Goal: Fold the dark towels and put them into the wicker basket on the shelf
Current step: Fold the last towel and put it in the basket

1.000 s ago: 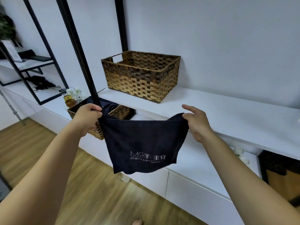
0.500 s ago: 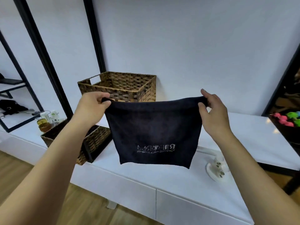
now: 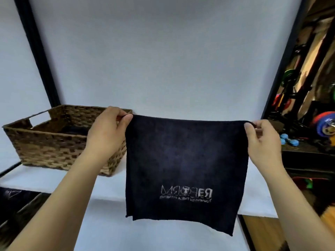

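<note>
We hold a dark towel (image 3: 184,160) up in the air by its top corners, our left hand (image 3: 107,131) pinching one and our right hand (image 3: 261,140) the other. It hangs flat above the white shelf (image 3: 108,182), its white logo mirrored. The wicker basket (image 3: 54,142) sits on the shelf behind our left hand, something dark inside.

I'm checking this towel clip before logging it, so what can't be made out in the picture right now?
Head view only:
- Inside of the wicker basket: the left hand and the near wall hide most of it.
- Shelf behind the towel: covered by the hanging cloth.
- Lower basket: cut off by the left edge.
- Small line under the towel's logo: too blurred to read.
- Right hand: its grip partly hides that top corner.
</note>
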